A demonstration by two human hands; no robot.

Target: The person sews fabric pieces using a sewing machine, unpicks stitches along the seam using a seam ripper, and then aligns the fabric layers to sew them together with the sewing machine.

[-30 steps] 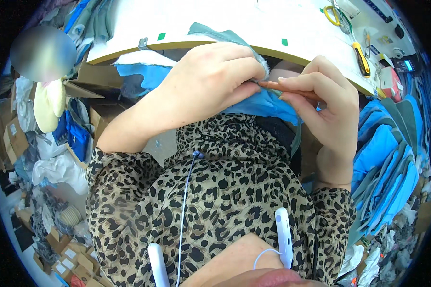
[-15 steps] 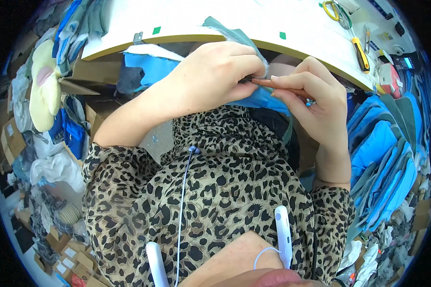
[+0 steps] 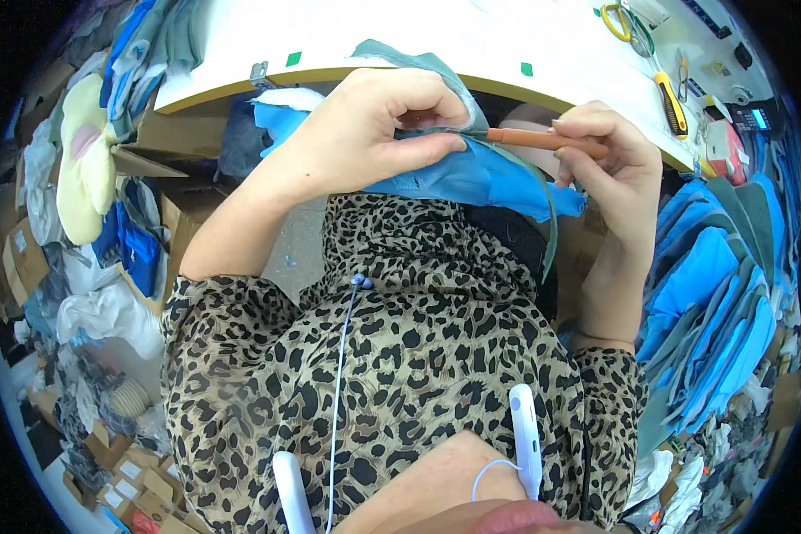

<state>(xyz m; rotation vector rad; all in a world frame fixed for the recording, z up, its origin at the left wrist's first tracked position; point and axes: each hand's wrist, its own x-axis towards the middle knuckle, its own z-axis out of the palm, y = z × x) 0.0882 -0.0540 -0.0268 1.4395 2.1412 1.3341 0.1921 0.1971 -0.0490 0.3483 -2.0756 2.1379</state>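
Where the leopard-print top [image 3: 418,347] fills the middle and 6 o'clock, its cloth looks smooth and thin, with a slim pale cable [image 3: 339,392] hanging down it. Beyond it, at 12 o'clock, the left hand [image 3: 396,125] pinches a limp layered fabric piece [image 3: 489,181], smooth blue below and grey-green above, a whitish layer between. At 2 o'clock the right hand [image 3: 607,165] grips a slim tool [image 3: 543,139] by its rounded orange-brown handle; its dark end points toward 9 o'clock, at the fabric beside the left fingertips.

Soft blue and grey-green pieces lie in a fanned stack [image 3: 707,307] at 3 o'clock; cardboard boxes [image 3: 129,485] between 7 and 8 carry pale labels too small to read.

Farther, at 12, stands the white worktop [image 3: 356,31] with a yellowish edge. On it, toward 2, lie a yellow-and-black-handled tool [image 3: 671,107], yellow-handled scissors [image 3: 618,25] and, past them, a dark device [image 3: 753,118] with a lit display.
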